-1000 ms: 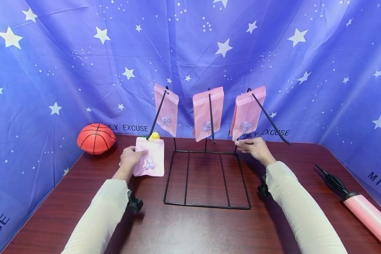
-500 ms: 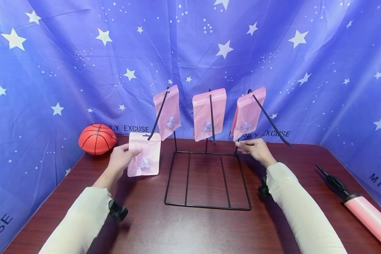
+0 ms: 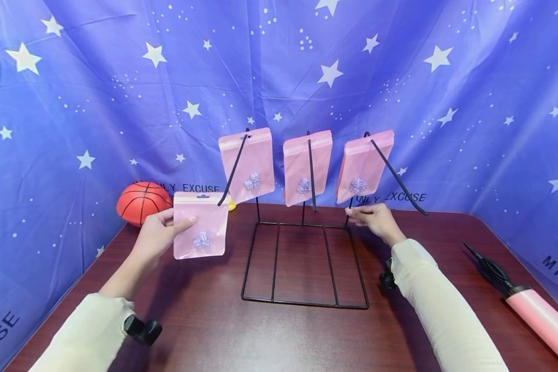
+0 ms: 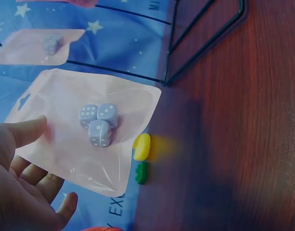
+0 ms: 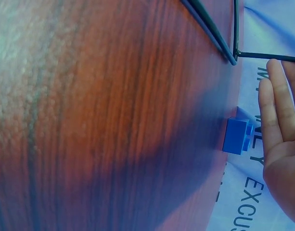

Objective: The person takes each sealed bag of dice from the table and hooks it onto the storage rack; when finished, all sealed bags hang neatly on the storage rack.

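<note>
In the head view my left hand (image 3: pixel 155 235) pinches a pink zip bag (image 3: pixel 209 219) by its left side, thumb on the front. Three pale purple dice (image 4: pixel 99 122) show through the bag in the left wrist view. Its hanging hole sits left of the tip of the left hook (image 3: pixel 232 173), which overlaps the bag's top right corner. My right hand (image 3: pixel 376 222) grips the right upright of a black wire display rack (image 3: pixel 304 304). Similar dice bags hang on the left (image 3: pixel 248 165), middle (image 3: pixel 302 168) and right (image 3: pixel 367 163) hooks.
An orange-red toy basketball (image 3: pixel 144 201) lies at the back left. A small yellow thing (image 4: pixel 143 147) and a green one (image 4: pixel 141 173) stand behind the held bag. A blue toy block (image 5: pixel 237 136) is near the table's back edge. A pink hand pump (image 3: pixel 541 320) lies at right.
My left hand has moved left and toward me with its bag. The bag hanging on the left hook has swung round to face forward. My right hand has stayed at the upright.
</note>
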Demonstrator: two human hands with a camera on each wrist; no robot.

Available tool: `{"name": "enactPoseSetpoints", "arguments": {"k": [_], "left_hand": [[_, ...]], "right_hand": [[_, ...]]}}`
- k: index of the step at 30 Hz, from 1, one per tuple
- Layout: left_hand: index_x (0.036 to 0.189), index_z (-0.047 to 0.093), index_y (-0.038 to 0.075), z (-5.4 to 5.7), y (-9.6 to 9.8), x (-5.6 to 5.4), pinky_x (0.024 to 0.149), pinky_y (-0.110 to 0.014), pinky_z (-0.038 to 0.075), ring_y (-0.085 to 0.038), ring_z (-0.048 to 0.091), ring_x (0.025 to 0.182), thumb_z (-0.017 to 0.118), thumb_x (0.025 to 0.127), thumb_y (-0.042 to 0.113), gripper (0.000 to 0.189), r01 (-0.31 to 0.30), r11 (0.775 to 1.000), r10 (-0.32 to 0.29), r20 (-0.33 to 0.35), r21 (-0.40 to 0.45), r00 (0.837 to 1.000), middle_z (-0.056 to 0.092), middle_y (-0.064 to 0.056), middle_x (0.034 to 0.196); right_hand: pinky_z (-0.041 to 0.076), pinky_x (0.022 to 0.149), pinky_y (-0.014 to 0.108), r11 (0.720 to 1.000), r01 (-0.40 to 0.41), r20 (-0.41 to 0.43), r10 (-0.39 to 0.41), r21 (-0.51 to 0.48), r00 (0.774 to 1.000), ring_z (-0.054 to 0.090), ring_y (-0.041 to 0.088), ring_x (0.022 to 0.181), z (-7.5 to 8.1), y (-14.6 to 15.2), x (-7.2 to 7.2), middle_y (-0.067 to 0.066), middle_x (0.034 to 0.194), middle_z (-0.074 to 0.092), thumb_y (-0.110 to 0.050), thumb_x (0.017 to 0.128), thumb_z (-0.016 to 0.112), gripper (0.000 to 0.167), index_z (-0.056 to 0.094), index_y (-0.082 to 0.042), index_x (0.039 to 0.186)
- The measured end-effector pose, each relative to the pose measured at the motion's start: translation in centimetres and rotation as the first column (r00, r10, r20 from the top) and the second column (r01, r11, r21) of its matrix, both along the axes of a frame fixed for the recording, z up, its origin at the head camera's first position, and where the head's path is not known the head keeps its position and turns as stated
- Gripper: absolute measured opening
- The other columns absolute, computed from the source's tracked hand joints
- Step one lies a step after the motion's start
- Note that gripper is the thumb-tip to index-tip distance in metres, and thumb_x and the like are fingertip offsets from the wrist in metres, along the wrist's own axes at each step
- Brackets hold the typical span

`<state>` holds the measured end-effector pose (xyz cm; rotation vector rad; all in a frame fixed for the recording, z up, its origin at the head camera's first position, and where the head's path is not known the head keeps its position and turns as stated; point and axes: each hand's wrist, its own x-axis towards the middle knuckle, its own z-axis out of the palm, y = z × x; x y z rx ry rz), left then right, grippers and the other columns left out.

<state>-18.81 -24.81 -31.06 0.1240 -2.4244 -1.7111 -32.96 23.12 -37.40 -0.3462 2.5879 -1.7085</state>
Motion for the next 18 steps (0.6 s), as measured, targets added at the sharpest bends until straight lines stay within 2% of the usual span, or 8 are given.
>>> {"name": "enactPoseSetpoints", "arguments": {"k": [9, 13, 18], "left_hand": [[0.13, 0.058, -0.011, 1.2, 0.6, 2.0, 0.071, -0.025, 0.058, -0.005, 0.071, 0.078, 0.072, 0.096, 0.017, 0.046, 0.094, 0.995, -0.093, -0.03, 0.022, 0.995, 0.077, 0.001, 0.091], [0.128, 0.061, -0.009, 1.7, 1.2, 3.0, 0.074, -0.025, 0.057, -0.007, 0.072, 0.081, 0.072, 0.096, 0.016, 0.042, 0.131, 0.991, -0.13, -0.05, 0.008, 0.99, 0.077, 0.001, 0.092], [0.128, 0.061, -0.01, 2.4, 2.3, 4.6, 0.078, -0.027, 0.057, -0.011, 0.073, 0.086, 0.073, 0.095, 0.012, 0.041, 0.207, 0.978, -0.205, -0.069, 0.024, 0.976, 0.077, -0.005, 0.098]], "right_hand": [[0.056, 0.09, 0.044, 1.0, 0.0, 0.0, 0.0, -0.006, 1.0, 0.072, 0.029, 0.104, 0.0, -0.2, 0.1, 0.028, 0.122, 0.066, -0.022, 0.099, 0.069, 0.043, 0.065, 0.013, 0.124], [0.056, 0.09, 0.043, 1.0, 0.001, 0.0, -0.001, 0.002, 1.0, 0.073, 0.022, 0.101, 0.0, -0.1, 0.1, 0.027, 0.121, 0.066, -0.022, 0.099, 0.07, 0.043, 0.065, 0.012, 0.124], [0.056, 0.089, 0.041, 1.0, -0.004, -0.005, 0.004, 0.002, 1.0, 0.073, 0.014, 0.097, 0.0, 0.0, 0.1, 0.029, 0.122, 0.066, -0.021, 0.099, 0.07, 0.043, 0.065, 0.013, 0.124]]}}
